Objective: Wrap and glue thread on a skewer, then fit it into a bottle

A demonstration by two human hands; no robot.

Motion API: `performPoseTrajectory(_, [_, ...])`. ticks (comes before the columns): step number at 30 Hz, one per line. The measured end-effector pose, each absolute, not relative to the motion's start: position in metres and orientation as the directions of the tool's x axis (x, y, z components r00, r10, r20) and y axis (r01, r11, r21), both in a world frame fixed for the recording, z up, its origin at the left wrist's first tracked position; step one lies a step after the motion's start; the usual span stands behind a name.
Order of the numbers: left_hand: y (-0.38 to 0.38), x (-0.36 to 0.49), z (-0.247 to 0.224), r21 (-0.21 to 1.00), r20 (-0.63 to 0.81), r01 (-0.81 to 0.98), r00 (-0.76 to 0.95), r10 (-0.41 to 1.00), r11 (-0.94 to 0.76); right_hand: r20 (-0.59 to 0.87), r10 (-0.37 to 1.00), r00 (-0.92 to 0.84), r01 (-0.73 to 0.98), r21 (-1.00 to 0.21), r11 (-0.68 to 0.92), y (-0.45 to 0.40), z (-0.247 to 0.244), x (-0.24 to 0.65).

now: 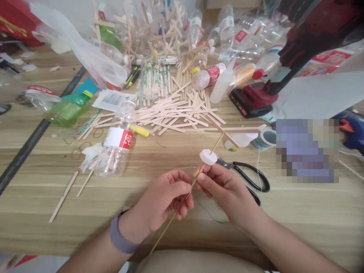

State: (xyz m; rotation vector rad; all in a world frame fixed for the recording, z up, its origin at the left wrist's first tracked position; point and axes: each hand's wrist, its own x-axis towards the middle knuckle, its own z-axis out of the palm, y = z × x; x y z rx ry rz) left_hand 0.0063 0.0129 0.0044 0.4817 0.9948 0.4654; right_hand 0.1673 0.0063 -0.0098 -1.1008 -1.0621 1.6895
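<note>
My left hand [167, 195] and my right hand [220, 184] are close together over the front of the table, both closed on a thin bamboo skewer [167, 226]. My right hand pinches it just below a white round disc [208, 156] threaded on the skewer. Lower down, my left thumb and fingers grip the shaft, and a bit of thin string shows by the fingertips. Crossed wooden craft sticks [231, 139] sit at the skewer's top end. Black-handled scissors [250, 168] lie partly behind my right hand.
Loose craft sticks [170, 113] lie in a heap at mid-table. A clear bottle [118, 138] stands left of my hands, and a green bottle [69, 108] lies farther left. A red cordless drill [256, 96] stands at right, near a string spool [264, 139]. Many plastic bottles crowd the back.
</note>
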Motion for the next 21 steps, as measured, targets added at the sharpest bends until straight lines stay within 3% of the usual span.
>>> performPoseTrajectory(11, [0.0107, 0.0099, 0.006, 0.646, -0.669, -0.102, 0.402, 0.625, 0.756, -0.184, 0.955, -0.231, -0.163, -0.961, -0.224, 0.0079, -0.0064, 0.1673])
performPoseTrajectory(16, [0.0099, 0.0112, 0.0072, 0.651, -0.672, -0.112, 0.376, 0.639, 0.751, -0.148, 0.973, -0.179, 0.025, -0.989, -0.146, 0.0054, -0.0054, 0.1686])
performPoseTrajectory(21, [0.0102, 0.0113, 0.009, 0.662, -0.664, -0.135, 0.351, 0.66, 0.738, -0.128, 0.962, -0.243, 0.156, -0.984, -0.091, -0.0001, -0.0053, 0.1672])
